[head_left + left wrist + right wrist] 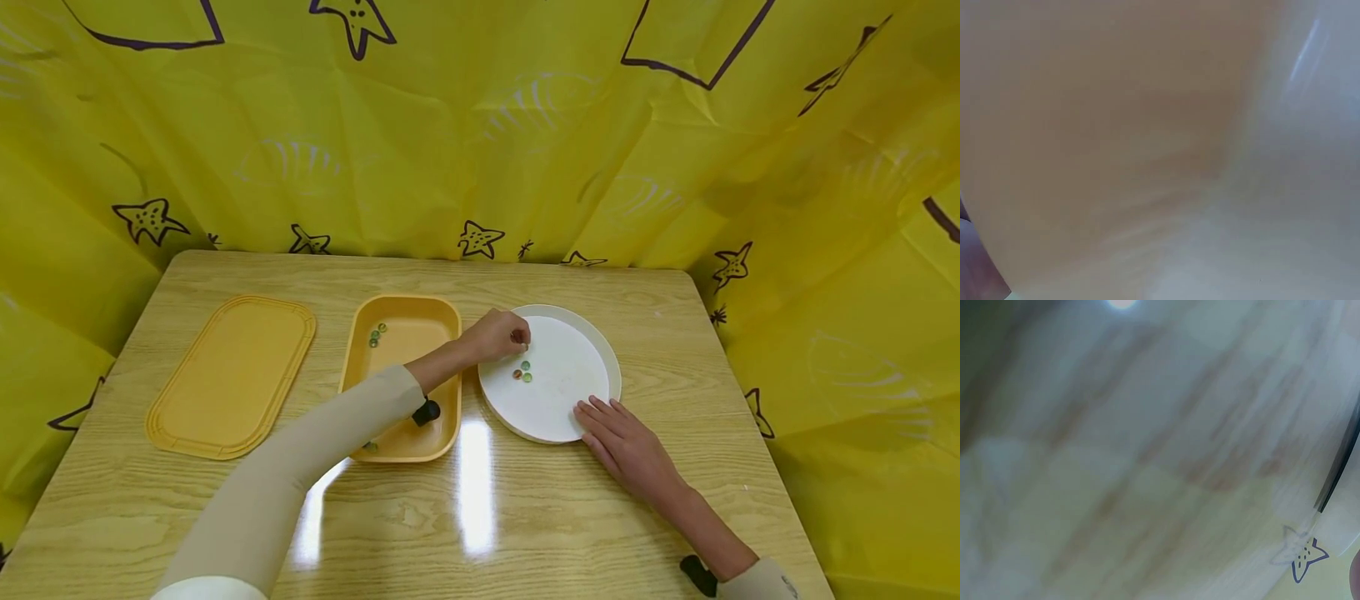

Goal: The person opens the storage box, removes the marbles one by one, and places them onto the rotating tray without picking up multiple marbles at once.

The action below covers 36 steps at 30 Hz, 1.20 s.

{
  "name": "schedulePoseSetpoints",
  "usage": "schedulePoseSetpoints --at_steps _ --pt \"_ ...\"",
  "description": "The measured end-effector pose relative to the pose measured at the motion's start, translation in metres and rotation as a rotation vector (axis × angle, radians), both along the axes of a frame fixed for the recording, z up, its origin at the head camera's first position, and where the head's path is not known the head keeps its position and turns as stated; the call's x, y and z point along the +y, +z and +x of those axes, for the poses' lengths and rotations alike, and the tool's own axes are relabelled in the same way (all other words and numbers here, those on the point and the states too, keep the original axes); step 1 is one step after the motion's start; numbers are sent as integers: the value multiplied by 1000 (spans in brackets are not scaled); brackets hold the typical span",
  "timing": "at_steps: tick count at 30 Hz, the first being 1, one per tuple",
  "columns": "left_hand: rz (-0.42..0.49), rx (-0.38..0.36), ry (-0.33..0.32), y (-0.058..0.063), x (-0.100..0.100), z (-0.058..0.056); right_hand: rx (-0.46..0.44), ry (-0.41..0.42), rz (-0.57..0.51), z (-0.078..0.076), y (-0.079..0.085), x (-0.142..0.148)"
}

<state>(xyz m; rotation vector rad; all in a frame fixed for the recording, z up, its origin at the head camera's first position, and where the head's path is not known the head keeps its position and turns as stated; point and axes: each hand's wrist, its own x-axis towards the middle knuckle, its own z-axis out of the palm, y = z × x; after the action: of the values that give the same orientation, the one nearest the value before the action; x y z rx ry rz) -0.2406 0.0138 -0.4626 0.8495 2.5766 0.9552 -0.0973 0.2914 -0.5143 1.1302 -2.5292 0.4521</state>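
Observation:
My left hand reaches across the yellow tray to the left side of the round white plate. Its thumb and fingers are curled together and pinch a marble, mostly hidden at the fingertips. Just below them on the plate lie a green marble, an orange-brown marble and a yellow-green marble. My right hand rests with straightened fingers on the plate's lower right rim. Several marbles sit in the tray's upper left corner, others at its lower left. Both wrist views are blurred.
At the left of the wooden table lies a flat yellow lid. A yellow curtain with drawn starfish hangs behind the table and along its sides. My left sleeve covers part of the tray.

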Motion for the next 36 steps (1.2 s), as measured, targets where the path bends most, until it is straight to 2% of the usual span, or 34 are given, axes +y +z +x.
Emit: schedulePoseSetpoints --at_steps 12,21,36 --pt "-56 63 -77 -5 5 0 -5 -2 -2 1 5 -2" --pt "-76 35 -73 -5 5 1 -16 -10 2 2 3 -2" --pt "-81 45 -72 -7 6 1 -29 -23 15 3 3 -2"
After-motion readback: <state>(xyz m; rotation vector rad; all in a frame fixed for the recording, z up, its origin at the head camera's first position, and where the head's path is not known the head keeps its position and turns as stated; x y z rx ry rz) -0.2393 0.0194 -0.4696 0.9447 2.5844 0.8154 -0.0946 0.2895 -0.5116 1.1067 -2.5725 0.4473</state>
